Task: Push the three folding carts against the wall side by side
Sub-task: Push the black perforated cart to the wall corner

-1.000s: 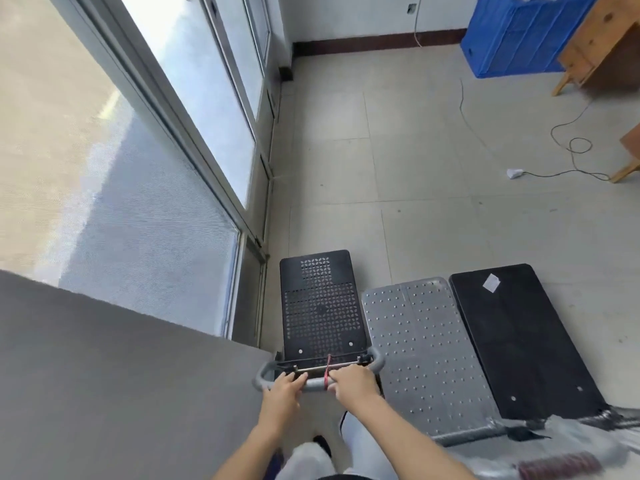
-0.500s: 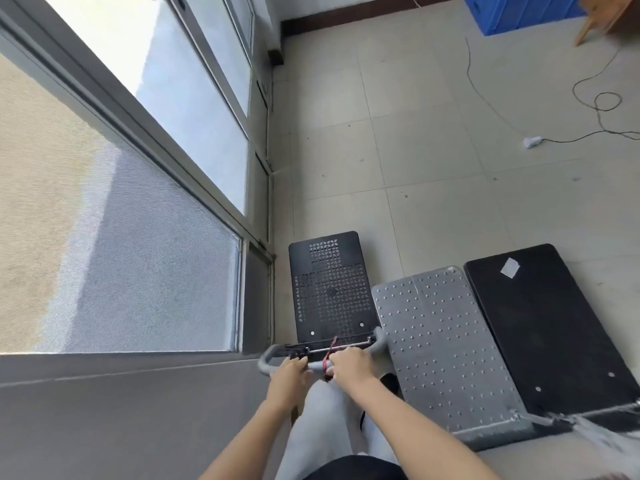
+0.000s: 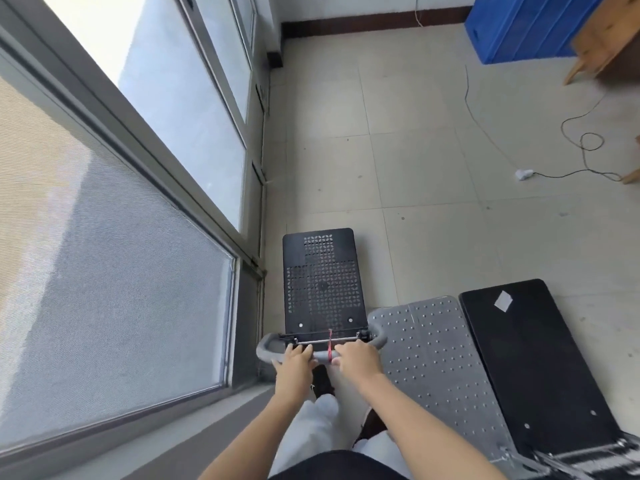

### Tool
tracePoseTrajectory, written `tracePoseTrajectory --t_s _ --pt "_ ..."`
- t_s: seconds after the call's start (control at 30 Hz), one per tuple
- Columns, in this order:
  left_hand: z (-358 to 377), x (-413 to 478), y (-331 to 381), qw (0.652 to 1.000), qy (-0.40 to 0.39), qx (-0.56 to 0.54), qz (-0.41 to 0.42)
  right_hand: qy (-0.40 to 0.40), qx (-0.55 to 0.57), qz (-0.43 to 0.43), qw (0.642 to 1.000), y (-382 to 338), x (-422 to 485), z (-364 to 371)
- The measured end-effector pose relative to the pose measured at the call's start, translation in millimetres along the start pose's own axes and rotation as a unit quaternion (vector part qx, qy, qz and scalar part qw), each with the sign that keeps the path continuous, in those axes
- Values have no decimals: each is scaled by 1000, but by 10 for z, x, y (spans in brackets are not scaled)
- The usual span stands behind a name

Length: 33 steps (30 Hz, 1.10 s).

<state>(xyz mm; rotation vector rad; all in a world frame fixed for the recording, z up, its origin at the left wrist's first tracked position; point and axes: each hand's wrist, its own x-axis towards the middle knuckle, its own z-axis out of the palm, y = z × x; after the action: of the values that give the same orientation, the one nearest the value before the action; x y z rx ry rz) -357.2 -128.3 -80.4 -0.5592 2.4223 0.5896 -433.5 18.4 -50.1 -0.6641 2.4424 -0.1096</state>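
A small black perforated cart [image 3: 322, 282] stands on the tiled floor close beside the window wall [image 3: 173, 216]. Its grey handle bar [image 3: 268, 348] has a red band round it. My left hand [image 3: 295, 360] and my right hand [image 3: 356, 358] both grip this handle, side by side. To its right lies a grey studded cart [image 3: 436, 362], set further back, its front left corner touching the black cart's rear right corner. A larger black flat cart [image 3: 533, 362] with a pale sticker lies against the grey one's right side.
A blue crate [image 3: 512, 26] and wooden furniture [image 3: 602, 36] stand at the far right. A thin cable [image 3: 575, 133] with a white plug [image 3: 523, 174] trails over the floor. My legs [image 3: 311, 427] are below the handle. The far wall has a dark skirting [image 3: 363, 22].
The small black cart has rolled forward along the window wall, now ahead of the grey cart's front. Both hands keep hold of the handle. The camera view has shifted.
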Motion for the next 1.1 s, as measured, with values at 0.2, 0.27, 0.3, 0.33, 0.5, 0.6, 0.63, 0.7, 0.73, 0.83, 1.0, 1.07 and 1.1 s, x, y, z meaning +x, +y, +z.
tracePoseTrajectory --t_s 0.2,0.27,0.3,0.33,0.5,0.6,0.63,0.7,0.73,0.83,1.0,1.07,1.1 --pt "-497 413 110 1000 0 5 20 32 2 15 999 -80 453 -240" --pt "-621 579 110 1000 -6 13 25 46 9 17 999 -86 584 -319" --pt "-678 667 115 999 -8 18 28 53 16 20 998 -83 648 -356" --pt "-741 751 127 999 -11 24 30 58 23 24 998 -75 714 -389" --pt "-1048 1149 245 998 -20 37 38 79 36 29 996 31 1112 -553" --pt "-1195 1372 350 998 -20 44 45 86 39 39 995 149 1343 -651" --pt "-1250 1449 396 998 -17 48 49 92 39 45 994 193 1431 -692" --pt "-1372 1630 501 997 -14 56 53 102 36 61 992 288 1631 -795" --pt "-1439 1729 561 997 -15 58 52 101 38 67 992 338 1741 -844" --pt "-1644 2002 712 996 -25 65 51 89 43 68 993 464 2034 -1023" --pt "-2015 2580 831 990 -59 107 69 89 33 48 994 586 2523 -1389" --pt "-2158 2781 851 985 -74 131 86 97 38 51 993 625 2717 -1527" --pt "-2217 2851 867 982 -82 141 95 97 40 50 993 643 2786 -1581"
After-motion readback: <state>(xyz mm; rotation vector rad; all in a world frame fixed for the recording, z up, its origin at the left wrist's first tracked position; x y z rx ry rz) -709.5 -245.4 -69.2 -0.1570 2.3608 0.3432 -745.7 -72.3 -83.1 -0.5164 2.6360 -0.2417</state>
